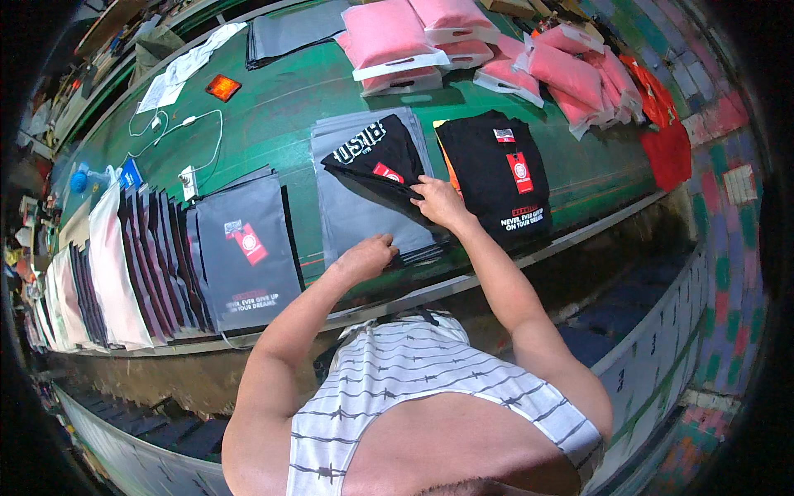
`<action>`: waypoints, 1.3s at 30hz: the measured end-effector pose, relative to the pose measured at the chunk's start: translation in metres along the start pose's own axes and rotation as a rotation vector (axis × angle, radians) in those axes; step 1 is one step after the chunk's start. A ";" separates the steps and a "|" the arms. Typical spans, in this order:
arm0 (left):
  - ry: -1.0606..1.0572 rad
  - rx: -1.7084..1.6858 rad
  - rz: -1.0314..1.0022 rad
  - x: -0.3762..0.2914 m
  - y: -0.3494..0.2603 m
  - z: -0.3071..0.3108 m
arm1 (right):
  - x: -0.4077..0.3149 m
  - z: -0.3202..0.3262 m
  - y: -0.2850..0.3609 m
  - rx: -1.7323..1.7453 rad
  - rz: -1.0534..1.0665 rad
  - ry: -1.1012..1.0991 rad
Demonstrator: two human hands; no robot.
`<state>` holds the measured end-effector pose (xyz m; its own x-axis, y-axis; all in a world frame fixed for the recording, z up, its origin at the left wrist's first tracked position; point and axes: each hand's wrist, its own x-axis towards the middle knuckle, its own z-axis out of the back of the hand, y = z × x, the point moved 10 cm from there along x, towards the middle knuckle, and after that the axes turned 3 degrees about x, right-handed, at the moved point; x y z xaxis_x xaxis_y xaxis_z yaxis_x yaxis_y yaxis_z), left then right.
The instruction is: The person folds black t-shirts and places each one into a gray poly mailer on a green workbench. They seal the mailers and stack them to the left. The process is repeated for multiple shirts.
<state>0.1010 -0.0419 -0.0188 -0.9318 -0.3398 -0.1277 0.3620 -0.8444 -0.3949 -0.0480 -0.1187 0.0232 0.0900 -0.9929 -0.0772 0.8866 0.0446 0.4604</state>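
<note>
My right hand [439,201] pinches the edge of a folded black T-shirt [406,149] with white print and a red hang tag. That shirt lies at a slant over a stack of grey plastic bags [347,211]. Near the bags' lower edge rests my left hand [369,255], its fingers curled; whether it grips a bag edge is hidden. Right of the bags is a pile of folded black T-shirts [496,167] with a red tag, something orange and yellow showing at its left side. To the left, a grey bag with a shirt inside [248,260] leans on a row of packed bags [155,266].
Pink packs in clear bags [391,37] are piled along the far side of the green table [267,124]. Red fabric [667,155] hangs at its right end. More grey bags [298,34], an orange item [223,87] and a white power strip [188,183] with cables lie on the left part.
</note>
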 end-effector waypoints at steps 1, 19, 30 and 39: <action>0.037 -0.009 -0.002 0.001 -0.001 0.003 | -0.001 0.001 0.000 -0.012 0.010 -0.006; 0.006 0.053 0.066 -0.001 -0.005 -0.006 | -0.002 0.005 -0.004 0.037 0.146 -0.149; -0.141 -0.379 0.227 -0.009 0.036 0.011 | 0.000 0.001 -0.011 0.039 0.127 -0.099; -0.232 -0.153 0.183 -0.019 0.031 0.026 | -0.022 0.067 0.012 0.029 0.128 -0.194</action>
<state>0.1309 -0.0721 -0.0044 -0.8143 -0.5804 -0.0057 0.4985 -0.6943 -0.5190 -0.0701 -0.1040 0.0894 0.1096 -0.9820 0.1536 0.8599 0.1712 0.4809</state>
